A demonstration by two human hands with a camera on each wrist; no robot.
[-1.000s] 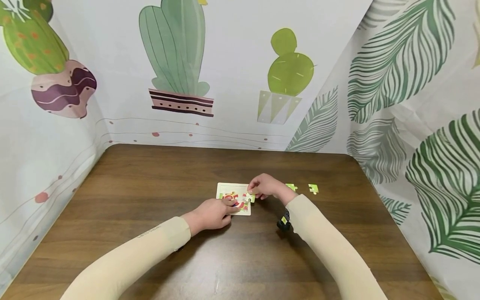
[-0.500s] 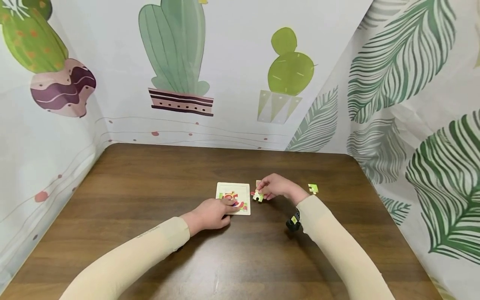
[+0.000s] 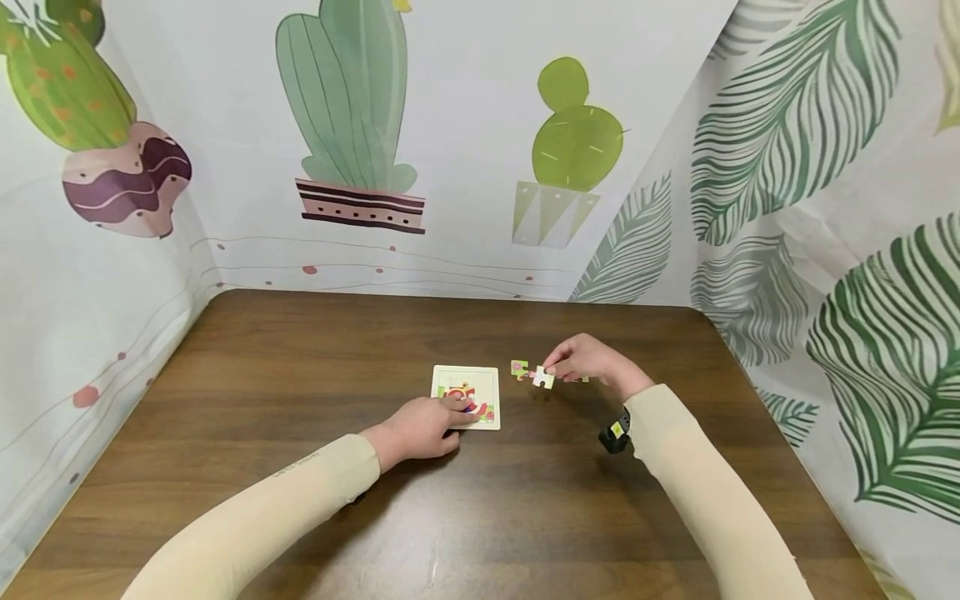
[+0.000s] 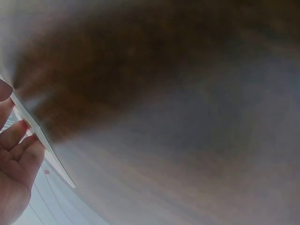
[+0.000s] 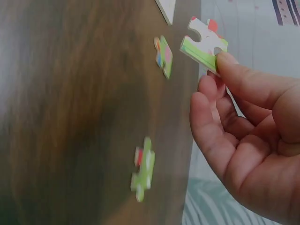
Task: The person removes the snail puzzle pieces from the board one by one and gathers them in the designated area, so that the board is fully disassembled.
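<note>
right hand [image 5: 253, 131] pinching piece [image 5: 206, 43], green piece [image 5: 148, 166] whole only from wrist

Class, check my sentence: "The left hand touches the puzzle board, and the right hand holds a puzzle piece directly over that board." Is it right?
Not quite: the puzzle piece in the right hand is not over the puzzle board. The head view shows it beyond the board's right edge. The left hand does touch the board.

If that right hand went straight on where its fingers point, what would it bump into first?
Leading with its held piece, the right hand would probably meet the loose puzzle piece first, though it might pass above; height is unclear.
</note>
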